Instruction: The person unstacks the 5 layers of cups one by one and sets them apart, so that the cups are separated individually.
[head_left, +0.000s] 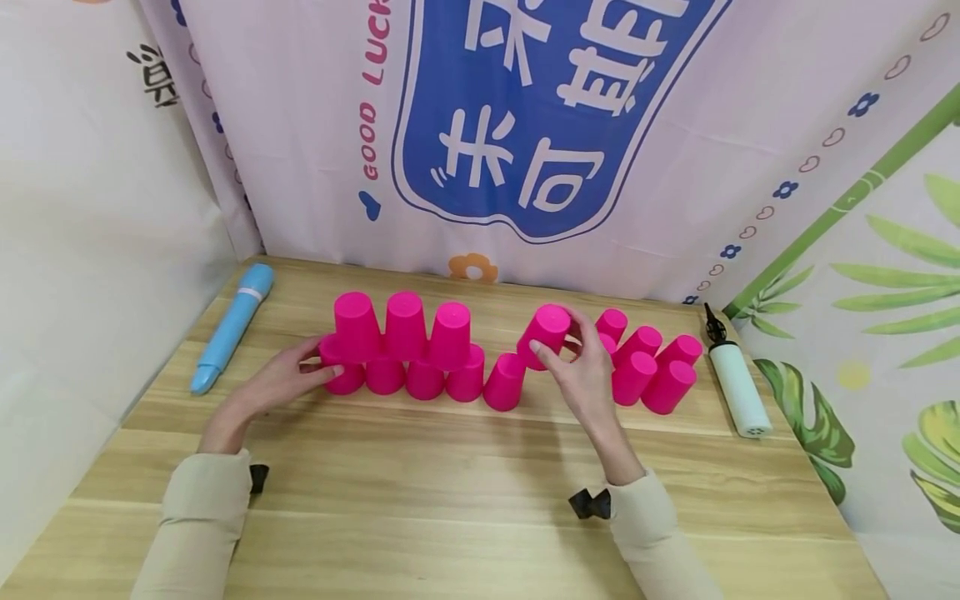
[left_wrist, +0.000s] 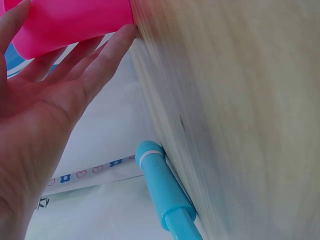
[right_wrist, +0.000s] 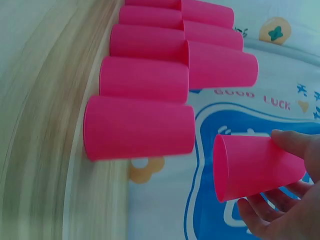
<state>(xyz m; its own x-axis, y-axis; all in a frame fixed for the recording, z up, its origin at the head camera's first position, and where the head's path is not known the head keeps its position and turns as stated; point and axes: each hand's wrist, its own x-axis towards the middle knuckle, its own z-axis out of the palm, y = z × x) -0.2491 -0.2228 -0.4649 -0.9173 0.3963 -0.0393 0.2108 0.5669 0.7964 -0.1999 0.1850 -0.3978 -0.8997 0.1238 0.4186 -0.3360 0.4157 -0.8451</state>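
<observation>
Several upside-down pink cups (head_left: 386, 377) stand side by side in a row on the table, with three more pink cups (head_left: 405, 325) on top toward the left. My left hand (head_left: 288, 379) holds the leftmost bottom pink cup (head_left: 347, 382), thumb and fingers on opposite sides. In the left wrist view that cup (left_wrist: 75, 25) lies against the fingers. My right hand (head_left: 585, 367) grips a raised, slightly tilted pink cup (head_left: 550, 327) by its sides. In the right wrist view this cup (right_wrist: 260, 165) is apart from the row's end cup (right_wrist: 140, 127).
More upside-down pink cups (head_left: 633, 377) stand in a group right of my right hand. A blue pump-like tube (head_left: 232, 329) lies at the table's left edge. A pale green hand pump (head_left: 738, 387) with a black nozzle lies at the right. A printed curtain (head_left: 300, 167) hangs behind.
</observation>
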